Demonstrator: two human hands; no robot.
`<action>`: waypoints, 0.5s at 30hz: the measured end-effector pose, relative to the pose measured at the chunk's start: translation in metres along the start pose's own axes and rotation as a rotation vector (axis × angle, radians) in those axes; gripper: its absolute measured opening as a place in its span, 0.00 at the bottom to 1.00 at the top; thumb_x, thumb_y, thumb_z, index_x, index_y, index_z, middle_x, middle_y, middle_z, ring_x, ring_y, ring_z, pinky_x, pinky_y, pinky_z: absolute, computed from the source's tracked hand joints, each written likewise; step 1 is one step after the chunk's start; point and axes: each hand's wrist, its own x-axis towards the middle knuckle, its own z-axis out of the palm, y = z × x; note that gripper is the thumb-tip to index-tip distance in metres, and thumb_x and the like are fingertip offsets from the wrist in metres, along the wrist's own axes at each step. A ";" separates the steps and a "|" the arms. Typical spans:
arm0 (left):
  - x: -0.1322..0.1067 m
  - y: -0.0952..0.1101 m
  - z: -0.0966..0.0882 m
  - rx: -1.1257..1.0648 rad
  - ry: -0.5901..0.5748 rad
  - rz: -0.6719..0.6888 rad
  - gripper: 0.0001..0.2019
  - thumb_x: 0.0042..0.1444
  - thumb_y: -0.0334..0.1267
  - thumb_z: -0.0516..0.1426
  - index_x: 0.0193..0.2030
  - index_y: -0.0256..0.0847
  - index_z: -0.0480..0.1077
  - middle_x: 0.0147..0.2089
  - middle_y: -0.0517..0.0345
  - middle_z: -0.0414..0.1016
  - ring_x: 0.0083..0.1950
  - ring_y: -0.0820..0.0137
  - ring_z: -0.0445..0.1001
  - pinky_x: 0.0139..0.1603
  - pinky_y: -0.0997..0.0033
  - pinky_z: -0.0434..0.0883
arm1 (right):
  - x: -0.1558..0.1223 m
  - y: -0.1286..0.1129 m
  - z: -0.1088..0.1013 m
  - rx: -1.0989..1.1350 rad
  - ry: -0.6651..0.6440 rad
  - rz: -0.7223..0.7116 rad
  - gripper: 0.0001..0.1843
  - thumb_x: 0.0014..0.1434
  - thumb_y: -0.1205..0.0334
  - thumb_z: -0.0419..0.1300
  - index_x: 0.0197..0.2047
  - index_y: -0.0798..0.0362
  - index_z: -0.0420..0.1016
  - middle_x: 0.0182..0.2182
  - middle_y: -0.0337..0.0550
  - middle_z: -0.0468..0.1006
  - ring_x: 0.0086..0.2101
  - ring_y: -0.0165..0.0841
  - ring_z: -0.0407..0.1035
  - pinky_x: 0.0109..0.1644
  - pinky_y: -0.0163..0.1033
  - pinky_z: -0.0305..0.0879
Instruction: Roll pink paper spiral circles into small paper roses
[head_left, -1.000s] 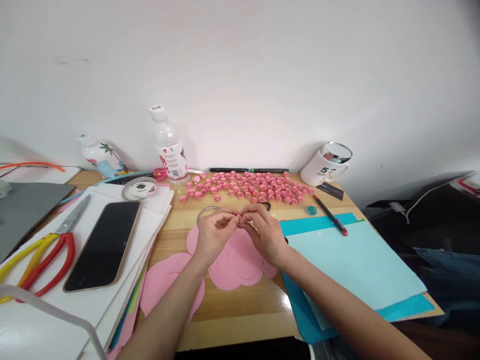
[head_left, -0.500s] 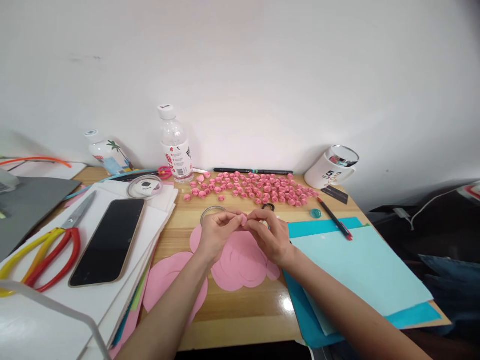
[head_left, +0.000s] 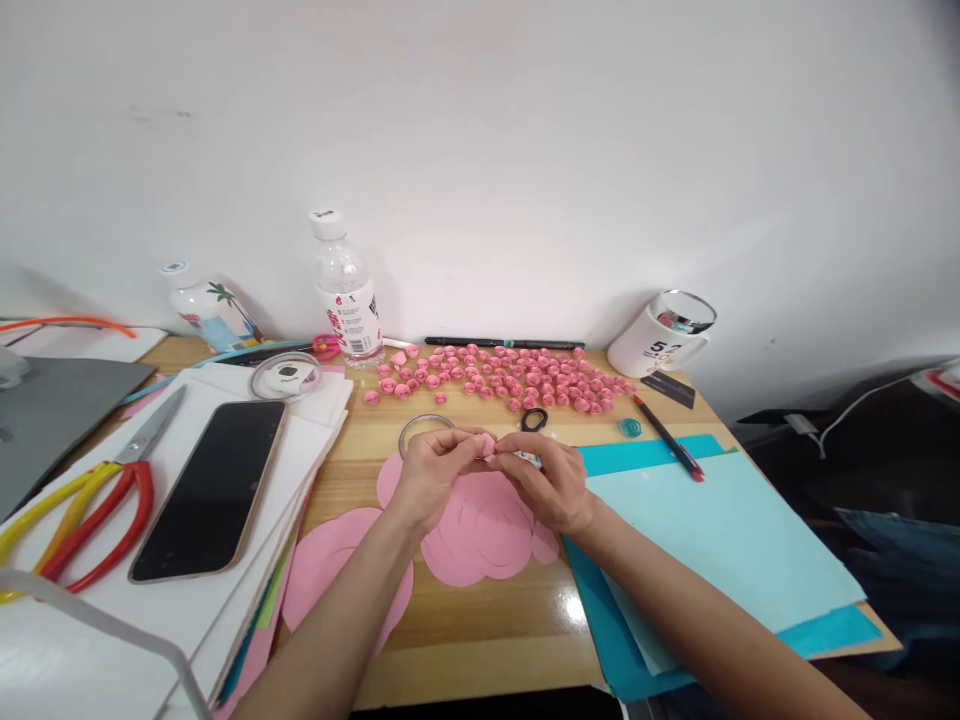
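Note:
My left hand (head_left: 431, 475) and my right hand (head_left: 547, 480) meet over the middle of the wooden desk (head_left: 480, 620), fingertips pinched together on a small pink paper roll (head_left: 488, 446). Under them lies a pink paper cut into a spiral flower shape (head_left: 480, 535), with another pink cut-out (head_left: 330, 570) to its left. Behind the hands several small pink paper roses (head_left: 502, 375) are spread in a band near the wall. A clear round lid (head_left: 421, 428) sits just beyond my left hand.
A phone (head_left: 214, 485), scissors (head_left: 97, 480) and a tape roll (head_left: 286, 376) lie on white sheets at the left. Two bottles (head_left: 343, 290) stand at the back. A mug (head_left: 660, 338), a pen (head_left: 667, 435) and blue papers (head_left: 712, 540) occupy the right.
Both hands have kept pinching and turning the small pink roll, which now shows more between the fingertips. The view has shifted slightly.

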 end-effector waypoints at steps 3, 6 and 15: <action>0.000 0.000 0.000 -0.015 0.002 -0.020 0.08 0.41 0.37 0.65 0.20 0.34 0.75 0.26 0.58 0.72 0.31 0.73 0.69 0.36 0.71 0.73 | 0.000 0.001 0.000 0.008 -0.018 0.002 0.10 0.56 0.75 0.55 0.40 0.56 0.72 0.36 0.48 0.74 0.35 0.31 0.71 0.34 0.33 0.70; 0.000 0.000 0.000 -0.024 0.009 -0.025 0.08 0.41 0.37 0.65 0.20 0.34 0.74 0.28 0.57 0.73 0.32 0.73 0.70 0.37 0.69 0.74 | 0.000 0.001 -0.002 0.026 -0.087 0.027 0.09 0.56 0.76 0.55 0.39 0.56 0.72 0.37 0.49 0.73 0.35 0.31 0.70 0.33 0.33 0.69; 0.001 -0.001 0.002 0.057 0.069 -0.003 0.07 0.41 0.36 0.64 0.19 0.34 0.74 0.26 0.57 0.73 0.31 0.73 0.71 0.36 0.71 0.73 | 0.000 0.001 -0.007 0.029 -0.193 0.066 0.16 0.58 0.76 0.51 0.44 0.50 0.71 0.38 0.45 0.74 0.33 0.30 0.69 0.31 0.33 0.68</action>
